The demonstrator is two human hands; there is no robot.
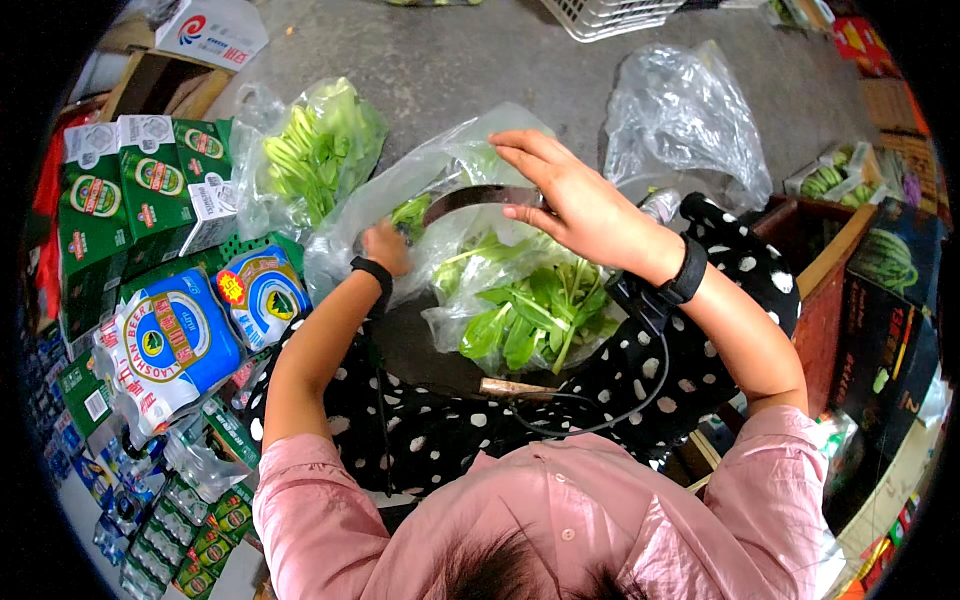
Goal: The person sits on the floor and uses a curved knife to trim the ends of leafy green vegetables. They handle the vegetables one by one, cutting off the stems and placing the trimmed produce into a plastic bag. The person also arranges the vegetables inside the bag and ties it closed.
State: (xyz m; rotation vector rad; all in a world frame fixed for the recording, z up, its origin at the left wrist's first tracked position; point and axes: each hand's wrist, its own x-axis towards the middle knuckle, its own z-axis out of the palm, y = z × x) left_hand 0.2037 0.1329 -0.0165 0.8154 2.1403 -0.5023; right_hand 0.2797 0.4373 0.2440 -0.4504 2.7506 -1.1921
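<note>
Loose leafy greens [525,322] lie in and on a clear plastic bag [450,330] close in front of my lap. Beyond them, a second clear plastic bag [397,180] is spread out, with some greens [412,216] inside or behind its film. My left hand [388,247] is at the near left edge of this bag; it is blurred, so its grip does not show. My right hand [559,191] reaches over the bag, fingers extended and thumb apart. A dark curved band [480,199] runs from my right palm toward the left; what it belongs to is unclear.
A bag of greens [319,150] stands at the far left, and a crumpled clear bag [682,112] at the far right. Green beer cartons [127,202] and wrapped beer packs [176,337] crowd the left. A wooden box [832,277] is at right, a white basket [615,19] beyond.
</note>
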